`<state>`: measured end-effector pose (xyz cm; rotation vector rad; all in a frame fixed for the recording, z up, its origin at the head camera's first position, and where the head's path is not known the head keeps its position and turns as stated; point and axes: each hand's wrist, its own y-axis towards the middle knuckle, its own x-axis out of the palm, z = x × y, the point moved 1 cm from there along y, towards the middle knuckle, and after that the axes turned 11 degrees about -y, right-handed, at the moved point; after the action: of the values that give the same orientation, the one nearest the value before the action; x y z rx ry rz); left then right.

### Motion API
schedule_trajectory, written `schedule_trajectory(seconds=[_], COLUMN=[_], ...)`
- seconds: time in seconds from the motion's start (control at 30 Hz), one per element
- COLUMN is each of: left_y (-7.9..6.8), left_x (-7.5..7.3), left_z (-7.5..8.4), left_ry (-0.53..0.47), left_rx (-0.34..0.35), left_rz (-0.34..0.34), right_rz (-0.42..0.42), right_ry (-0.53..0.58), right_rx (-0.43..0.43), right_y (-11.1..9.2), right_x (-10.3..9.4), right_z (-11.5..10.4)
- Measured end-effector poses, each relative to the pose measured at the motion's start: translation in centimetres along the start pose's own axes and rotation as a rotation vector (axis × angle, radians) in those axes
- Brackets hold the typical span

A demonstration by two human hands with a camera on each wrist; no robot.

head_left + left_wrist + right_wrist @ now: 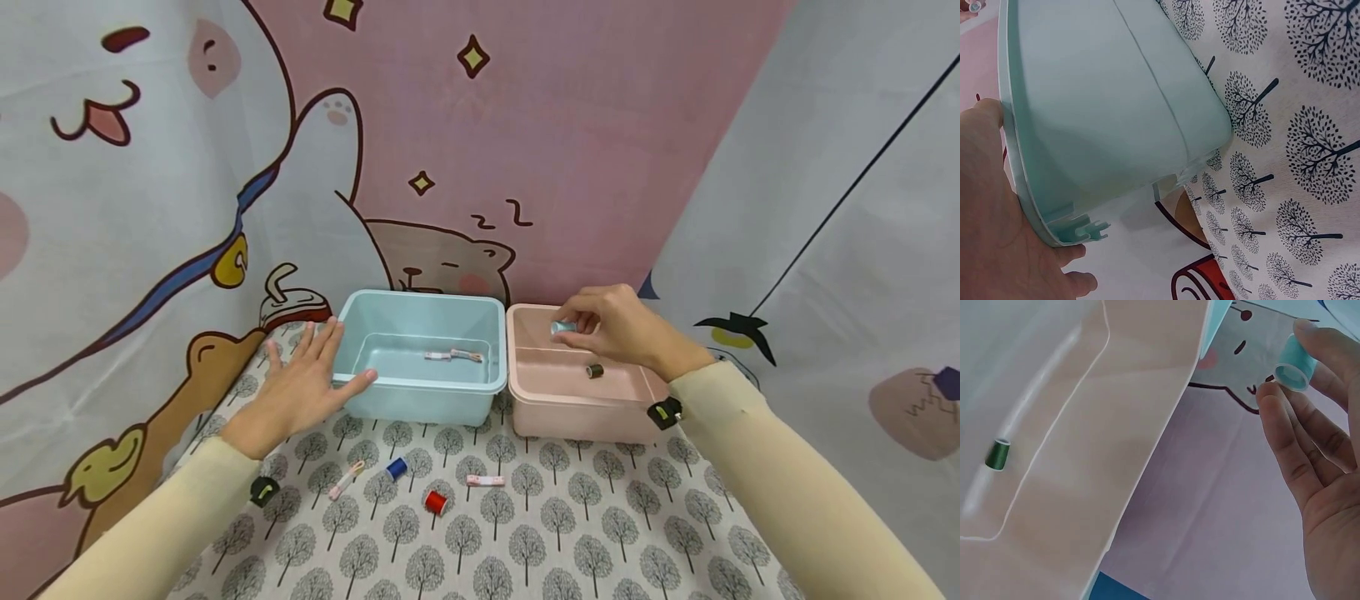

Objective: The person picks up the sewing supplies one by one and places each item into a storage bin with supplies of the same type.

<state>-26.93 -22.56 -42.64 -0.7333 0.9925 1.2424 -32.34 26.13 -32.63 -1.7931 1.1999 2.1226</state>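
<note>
My right hand (618, 325) pinches a light blue thread spool (1295, 365) between thumb and fingers, above the pink bin (585, 412). Inside that bin lies a dark green thread spool (595, 371), also visible in the right wrist view. My left hand (300, 383), fingers spread, rests on the near left corner of the light blue bin (420, 404). A pinkish-white folded bundle (453, 356), perhaps a rolled tape measure, lies on the blue bin's floor. In the left wrist view the blue bin's outer wall (1104, 100) fills much of the picture beside the hand.
On the tree-print cloth (525, 533) before the bins lie a blue thread spool (397, 469), a red thread spool (436, 502), a pink-white bundle (347, 481) and a small pink-white strip (486, 481). A cartoon-printed curtain (585, 150) hangs close behind the two adjoining bins.
</note>
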Motion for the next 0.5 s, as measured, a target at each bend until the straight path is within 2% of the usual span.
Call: schedule_trajectory(seconds=[0.5], left_y=[0.1], left_x=[0.2], left_z=[-0.2], left_ry=[-0.009], left_rx=[-0.006], left_rz=[0.01], right_rz=[-0.144], right_ry=[-0.02], right_rx=[0.111], right_y=[2.0], right_x=[1.7], right_z=[2.5])
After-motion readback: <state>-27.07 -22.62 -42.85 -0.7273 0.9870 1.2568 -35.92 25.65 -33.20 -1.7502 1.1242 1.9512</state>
